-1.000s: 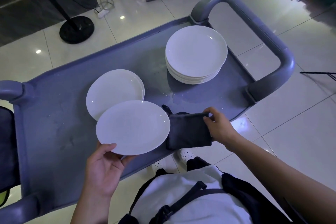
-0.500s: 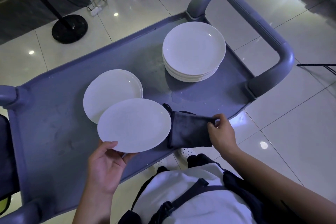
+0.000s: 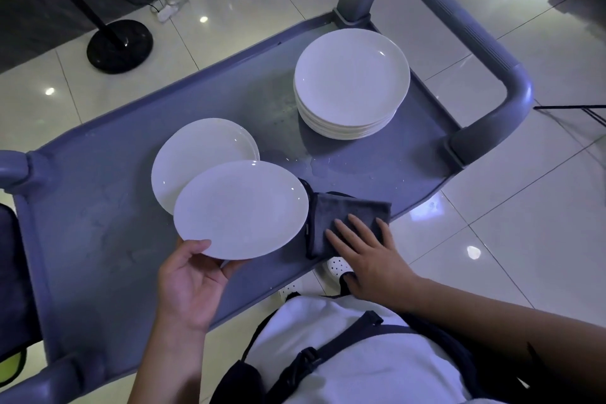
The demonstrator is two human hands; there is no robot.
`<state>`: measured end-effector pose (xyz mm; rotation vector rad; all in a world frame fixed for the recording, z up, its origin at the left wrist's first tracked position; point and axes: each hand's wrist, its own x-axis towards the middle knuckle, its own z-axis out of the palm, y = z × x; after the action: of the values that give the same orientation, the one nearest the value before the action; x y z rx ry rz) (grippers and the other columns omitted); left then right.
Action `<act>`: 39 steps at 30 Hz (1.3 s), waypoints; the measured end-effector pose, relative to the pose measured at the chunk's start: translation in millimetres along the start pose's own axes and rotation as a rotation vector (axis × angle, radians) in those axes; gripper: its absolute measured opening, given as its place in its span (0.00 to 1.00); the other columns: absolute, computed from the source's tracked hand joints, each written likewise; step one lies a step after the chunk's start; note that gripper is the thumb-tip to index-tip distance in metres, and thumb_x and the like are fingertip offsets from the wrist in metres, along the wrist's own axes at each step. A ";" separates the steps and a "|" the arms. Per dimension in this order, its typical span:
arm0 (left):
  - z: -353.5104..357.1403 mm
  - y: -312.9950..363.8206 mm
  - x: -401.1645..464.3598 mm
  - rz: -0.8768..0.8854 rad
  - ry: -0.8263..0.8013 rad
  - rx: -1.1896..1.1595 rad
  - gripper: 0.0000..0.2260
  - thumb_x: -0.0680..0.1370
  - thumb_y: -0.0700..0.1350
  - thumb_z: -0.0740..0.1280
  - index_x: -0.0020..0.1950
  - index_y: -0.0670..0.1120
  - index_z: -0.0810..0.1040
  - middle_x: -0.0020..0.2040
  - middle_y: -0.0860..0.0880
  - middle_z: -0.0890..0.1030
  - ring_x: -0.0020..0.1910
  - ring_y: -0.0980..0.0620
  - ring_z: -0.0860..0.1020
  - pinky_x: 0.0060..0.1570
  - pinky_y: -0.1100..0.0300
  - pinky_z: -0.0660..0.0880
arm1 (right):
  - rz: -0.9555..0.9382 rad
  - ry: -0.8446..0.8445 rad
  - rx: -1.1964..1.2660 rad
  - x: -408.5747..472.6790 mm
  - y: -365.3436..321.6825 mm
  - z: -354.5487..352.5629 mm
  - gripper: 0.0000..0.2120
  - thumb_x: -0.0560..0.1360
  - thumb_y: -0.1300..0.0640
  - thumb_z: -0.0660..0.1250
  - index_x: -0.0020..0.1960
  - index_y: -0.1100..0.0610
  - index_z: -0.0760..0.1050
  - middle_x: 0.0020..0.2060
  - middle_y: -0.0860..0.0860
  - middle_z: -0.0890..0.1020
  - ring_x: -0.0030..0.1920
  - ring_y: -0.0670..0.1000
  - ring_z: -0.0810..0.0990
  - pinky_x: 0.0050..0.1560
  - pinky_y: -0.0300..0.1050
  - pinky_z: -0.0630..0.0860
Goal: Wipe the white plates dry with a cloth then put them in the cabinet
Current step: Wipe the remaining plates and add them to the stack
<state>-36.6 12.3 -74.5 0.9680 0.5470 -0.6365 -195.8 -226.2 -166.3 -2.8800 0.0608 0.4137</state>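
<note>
We are gripping white plate (image 3: 241, 208) with left hand (image 3: 193, 282), pressing right hand (image 3: 365, 251) fingers spread flat on dark cloth (image 3: 347, 216) on cart (image 3: 98, 223).

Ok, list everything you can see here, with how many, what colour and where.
held plate: one, white, above cart's near edge
small plate stack: two or three, white, cart middle
tall plate stack: several, white, cart's far right
cloth: one, dark grey, folded, cart's near edge
cart: one, grey-blue, handle on right
stand base: one, black, floor far left
floor tiles: pale, glossy
shoes: white, under cart edge
left hand: holds plate's near rim
right hand: fingers flat on cloth
</note>
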 end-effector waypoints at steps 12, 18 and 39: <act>0.0 5.3 0.4 -0.011 -0.102 0.020 0.30 0.74 0.35 0.59 0.78 0.45 0.68 0.71 0.44 0.77 0.59 0.42 0.81 0.40 0.48 0.84 | 0.059 0.106 -0.110 33.5 -19.3 -6.8 0.24 0.61 0.57 0.80 0.57 0.55 0.81 0.46 0.54 0.82 0.45 0.62 0.81 0.42 0.56 0.79; -4.7 9.7 -5.3 0.151 -0.189 0.152 0.32 0.72 0.31 0.61 0.74 0.51 0.71 0.65 0.50 0.81 0.60 0.44 0.79 0.45 0.47 0.80 | 0.330 0.218 0.287 36.1 -11.0 -54.3 0.08 0.77 0.58 0.65 0.50 0.51 0.82 0.40 0.51 0.84 0.39 0.59 0.80 0.37 0.49 0.76; -20.5 54.0 -38.8 0.356 -0.357 0.366 0.37 0.67 0.35 0.65 0.72 0.64 0.74 0.58 0.52 0.83 0.56 0.50 0.81 0.42 0.47 0.82 | 0.360 0.493 0.970 121.0 -116.3 -207.1 0.08 0.78 0.61 0.65 0.47 0.51 0.80 0.36 0.47 0.82 0.40 0.54 0.80 0.43 0.50 0.81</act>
<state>-28.2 62.2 -26.8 1.2246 -0.0659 -0.5786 -14.7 -162.4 18.6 -1.9244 0.6636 -0.2407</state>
